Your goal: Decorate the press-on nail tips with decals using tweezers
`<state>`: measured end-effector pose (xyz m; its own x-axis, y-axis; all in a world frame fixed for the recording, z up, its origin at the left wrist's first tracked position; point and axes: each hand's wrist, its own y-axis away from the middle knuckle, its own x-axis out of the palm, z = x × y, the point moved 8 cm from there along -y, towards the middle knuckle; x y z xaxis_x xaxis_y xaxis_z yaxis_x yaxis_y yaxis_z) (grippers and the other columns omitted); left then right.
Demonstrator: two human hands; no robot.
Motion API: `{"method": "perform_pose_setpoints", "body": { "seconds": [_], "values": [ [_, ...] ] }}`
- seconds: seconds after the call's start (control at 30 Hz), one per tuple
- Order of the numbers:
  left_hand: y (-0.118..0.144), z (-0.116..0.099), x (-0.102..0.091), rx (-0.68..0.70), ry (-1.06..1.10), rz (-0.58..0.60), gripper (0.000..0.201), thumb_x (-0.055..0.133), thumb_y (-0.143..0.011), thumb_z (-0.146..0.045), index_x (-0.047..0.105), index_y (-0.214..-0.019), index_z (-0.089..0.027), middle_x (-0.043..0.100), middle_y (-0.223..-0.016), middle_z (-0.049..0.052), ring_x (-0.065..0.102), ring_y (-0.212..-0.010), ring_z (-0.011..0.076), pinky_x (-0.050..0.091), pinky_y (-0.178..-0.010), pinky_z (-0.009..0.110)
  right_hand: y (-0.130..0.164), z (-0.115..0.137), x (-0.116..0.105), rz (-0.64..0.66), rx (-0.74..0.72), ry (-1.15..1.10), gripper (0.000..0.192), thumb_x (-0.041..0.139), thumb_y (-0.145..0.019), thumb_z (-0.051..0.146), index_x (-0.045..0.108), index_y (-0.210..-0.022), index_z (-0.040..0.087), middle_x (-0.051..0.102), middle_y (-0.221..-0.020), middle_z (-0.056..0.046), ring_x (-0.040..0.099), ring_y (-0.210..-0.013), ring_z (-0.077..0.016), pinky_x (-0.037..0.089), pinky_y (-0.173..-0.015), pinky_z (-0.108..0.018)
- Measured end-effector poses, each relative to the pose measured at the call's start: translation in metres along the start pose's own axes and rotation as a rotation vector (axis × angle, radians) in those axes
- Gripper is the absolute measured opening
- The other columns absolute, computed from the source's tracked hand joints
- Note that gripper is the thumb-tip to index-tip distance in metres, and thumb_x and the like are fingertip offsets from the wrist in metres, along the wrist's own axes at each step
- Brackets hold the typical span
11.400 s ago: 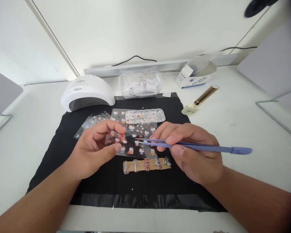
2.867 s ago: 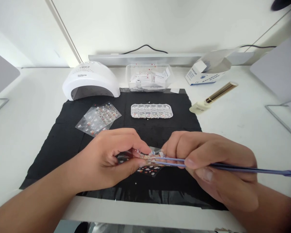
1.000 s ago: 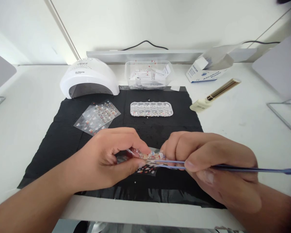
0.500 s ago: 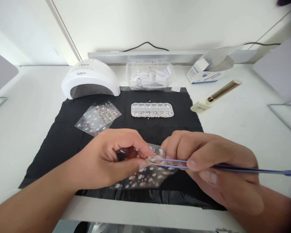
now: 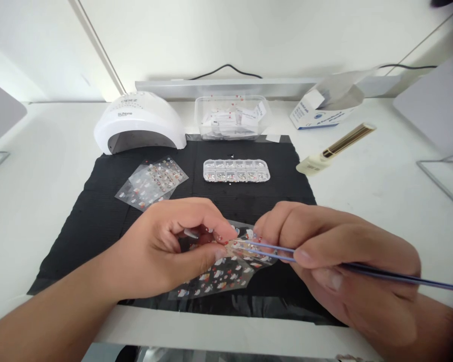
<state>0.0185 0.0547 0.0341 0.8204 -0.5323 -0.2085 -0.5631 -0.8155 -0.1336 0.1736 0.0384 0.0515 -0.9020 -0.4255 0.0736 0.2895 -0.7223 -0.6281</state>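
Left hand: the left hand (image 5: pixel 166 246) is curling its fingers in over the black mat (image 5: pixel 98 201), thumb and forefinger pinching a small strip of nail tips (image 5: pixel 211 236) that is mostly hidden inside the grip.
Right hand: the right hand (image 5: pixel 335 261) is squeezing a pair of blue tweezers (image 5: pixel 324 261) between thumb and forefinger, the other fingers folding under.
Tweezers: the tips are pointing left and meeting the left fingertips at the strip; whether anything is caught between the tips is too small to tell. The long handle is running off toward the right edge.
Sticker sheet: a clear sticker sheet (image 5: pixel 219 279) with small red and white figures is lying on the mat just below both hands, its upper edge passing under the tweezer tips.
More stickers: further sticker sheets (image 5: pixel 151 182) are lying fanned at the mat's left.
Gem box: a clear compartment box (image 5: pixel 236 171) is sitting at the mat's far middle.
Lamp: a white nail lamp (image 5: pixel 139 123) is standing at the far left corner.
Behind: a clear tub (image 5: pixel 232 118), a white and blue carton (image 5: pixel 320 113) and a gold-capped bottle (image 5: pixel 334 149) lying on its side are resting on the white table (image 5: pixel 381 186).
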Motion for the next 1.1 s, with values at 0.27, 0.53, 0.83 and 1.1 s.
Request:
{"method": "perform_pose_setpoints", "body": {
  "seconds": [0.27, 0.53, 0.83, 1.1],
  "values": [
    [0.001, -0.001, 0.003, -0.031, -0.017, 0.012, 0.007, 0.068, -0.085, -0.012, 0.071, -0.089, -0.017, 0.066, -0.080, 0.003, 0.060, -0.065, 0.0121, 0.047, -0.051, 0.022, 0.003, 0.004, -0.001, 0.066, -0.066, 0.102, 0.014, 0.061, -0.084, 0.015, 0.073, -0.090, 0.016, 0.055, -0.064, -0.003, 0.055, -0.059, -0.0180, 0.056, -0.053, -0.039],
    [-0.001, 0.002, 0.003, -0.055, -0.004, 0.009, 0.007, 0.068, -0.085, -0.012, 0.070, -0.088, -0.018, 0.066, -0.079, 0.002, 0.062, -0.067, 0.0128, 0.047, -0.051, 0.022, -0.002, 0.011, 0.004, 0.127, -0.063, 0.206, 0.013, 0.059, -0.084, 0.012, 0.070, -0.086, 0.019, 0.056, -0.064, -0.003, 0.056, -0.059, -0.0181, 0.059, -0.056, -0.040],
    [0.000, 0.002, 0.003, -0.080, -0.008, 0.005, 0.005, 0.068, -0.086, -0.015, 0.071, -0.088, -0.019, 0.067, -0.079, 0.003, 0.061, -0.065, 0.0134, 0.047, -0.049, 0.022, 0.004, 0.010, 0.003, 0.183, 0.057, 0.285, 0.013, 0.060, -0.085, 0.012, 0.069, -0.086, 0.022, 0.058, -0.071, -0.005, 0.060, -0.064, -0.0208, 0.060, -0.065, -0.042],
    [0.000, 0.004, 0.005, -0.083, -0.016, 0.015, 0.005, 0.068, -0.086, -0.015, 0.071, -0.087, -0.019, 0.066, -0.079, 0.003, 0.061, -0.065, 0.0133, 0.047, -0.050, 0.022, 0.006, 0.007, -0.001, 0.126, -0.038, 0.134, 0.013, 0.061, -0.083, 0.011, 0.070, -0.089, 0.016, 0.058, -0.070, -0.004, 0.057, -0.063, -0.0187, 0.059, -0.060, -0.039]
  ]
}}
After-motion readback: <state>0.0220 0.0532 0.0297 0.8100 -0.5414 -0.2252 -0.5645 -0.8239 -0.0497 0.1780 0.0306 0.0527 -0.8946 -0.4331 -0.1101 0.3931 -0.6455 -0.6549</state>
